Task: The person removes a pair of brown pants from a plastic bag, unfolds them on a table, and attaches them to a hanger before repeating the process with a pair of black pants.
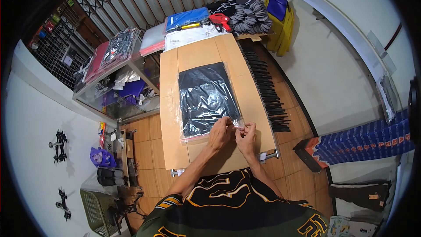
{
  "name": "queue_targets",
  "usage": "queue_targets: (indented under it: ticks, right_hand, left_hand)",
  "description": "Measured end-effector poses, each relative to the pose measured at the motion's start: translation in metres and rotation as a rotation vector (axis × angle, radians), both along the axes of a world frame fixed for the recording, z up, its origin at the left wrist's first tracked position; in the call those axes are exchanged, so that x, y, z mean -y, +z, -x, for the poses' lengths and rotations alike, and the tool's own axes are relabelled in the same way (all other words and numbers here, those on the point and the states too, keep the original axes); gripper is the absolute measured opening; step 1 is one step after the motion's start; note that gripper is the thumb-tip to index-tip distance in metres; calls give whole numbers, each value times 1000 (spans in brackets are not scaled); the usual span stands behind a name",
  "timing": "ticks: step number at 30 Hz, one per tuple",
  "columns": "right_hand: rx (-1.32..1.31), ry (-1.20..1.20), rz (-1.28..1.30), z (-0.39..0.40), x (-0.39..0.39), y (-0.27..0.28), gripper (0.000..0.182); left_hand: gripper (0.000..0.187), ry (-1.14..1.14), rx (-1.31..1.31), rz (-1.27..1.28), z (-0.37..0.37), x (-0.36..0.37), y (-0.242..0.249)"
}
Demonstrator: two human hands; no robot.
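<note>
A: While the head view is steady, log the item first. Where does it lie?

B: Centre of the frame, flat on the wooden table (199, 55). It is a clear plastic bag (207, 100) holding a folded black garment (205, 96). The film is glossy with wrinkle glare, and its near edge shows a thin reddish strip. The bag's long side runs away from the person, skewed slightly toward the frame's left.

A: Hands?

B: Both at the bag's near right corner, just below centre. Left hand (220, 132): fingers curled, tips pinching the bag's lower edge. Right hand (247, 137): also curled, thumb and fingers pressed together at the corner flap. The two hands sit just beside each other, nearly touching.

A: Is the flap sealed?

B: Cannot tell; the fingers cover it and the view is small there. Possibly a strip of the edge is pinched between them.

A: Surroundings?

B: Stacked folded clothes (206, 22) at the table's far end, upper centre. A row of black hangers (267, 92) lies along the table's right edge.
</note>
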State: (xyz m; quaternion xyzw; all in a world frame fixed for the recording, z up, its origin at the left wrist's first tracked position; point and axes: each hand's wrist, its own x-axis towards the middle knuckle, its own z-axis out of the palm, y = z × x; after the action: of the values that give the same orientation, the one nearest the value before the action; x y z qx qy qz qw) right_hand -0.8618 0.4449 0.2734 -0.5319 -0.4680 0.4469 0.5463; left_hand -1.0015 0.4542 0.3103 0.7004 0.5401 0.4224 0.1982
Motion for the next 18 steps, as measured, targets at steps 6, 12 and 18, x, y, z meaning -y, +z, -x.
queue_targets:
  ticks: [6,12,18]
  right_hand:
    - [44,16,-1,1,-1,-3,37]
    - [185,21,-54,3,4,10,41]
    - [143,60,34,12,3,25,53]
  left_hand:
    - [17,87,-36,16,0,0,6]
    - [19,92,34,-17,13,-13,32]
    - [29,14,-11,17,31,8,26]
